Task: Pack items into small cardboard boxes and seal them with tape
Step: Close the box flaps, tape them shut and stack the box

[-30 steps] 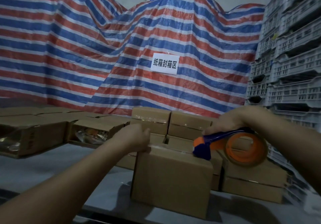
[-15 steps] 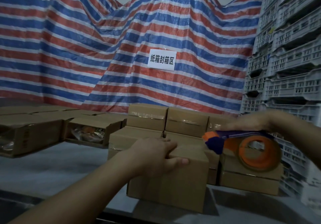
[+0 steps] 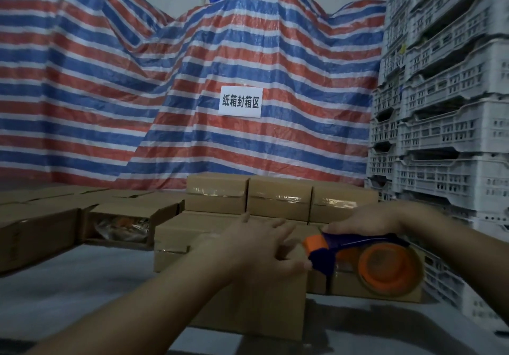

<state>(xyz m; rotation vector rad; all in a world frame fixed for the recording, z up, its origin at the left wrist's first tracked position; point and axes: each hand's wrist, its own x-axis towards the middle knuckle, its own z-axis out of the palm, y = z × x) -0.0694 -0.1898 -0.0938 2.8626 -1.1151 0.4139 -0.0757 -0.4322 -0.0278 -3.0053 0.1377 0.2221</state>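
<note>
- Head view: my left hand [image 3: 261,247] lies flat on the box [image 3: 248,308]; fingers spread
- right hand [image 3: 366,221] grips the tape dispenser [image 3: 360,258]; sealing step; next, probably cut and press the tape down

The left hand [image 3: 261,247] was laid palm-down with its fingers [image 3: 275,223] spread and fairly straight, the bare forearm stretched in from the lower left. The right hand [image 3: 366,221] was curled, knuckles up, its forearm brought in from the right edge.
</note>
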